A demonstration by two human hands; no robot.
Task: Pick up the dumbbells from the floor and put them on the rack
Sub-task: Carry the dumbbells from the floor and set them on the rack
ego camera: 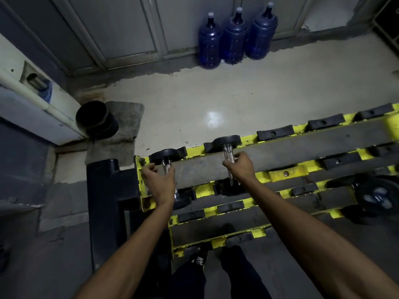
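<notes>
Head view: both dumbbells lie across the top tier of the yellow rack (280, 145), black heads on its saddles. Left hand (160, 180) curls loosely round the left dumbbell (166, 157), right hand (239, 167) grips the knurled bar of the right dumbbell (227, 147). Steel and rubber: dense, rigid, not fragile. The knurled bar is the sure hold. How tightly the left hand closes I cannot tell.

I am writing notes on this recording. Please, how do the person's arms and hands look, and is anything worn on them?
Both forearms are bare to the frame edge: no sleeves, gloves, watch or bands show. The left hand and right hand show no rings from this view, though the fingers are partly hidden.
</notes>
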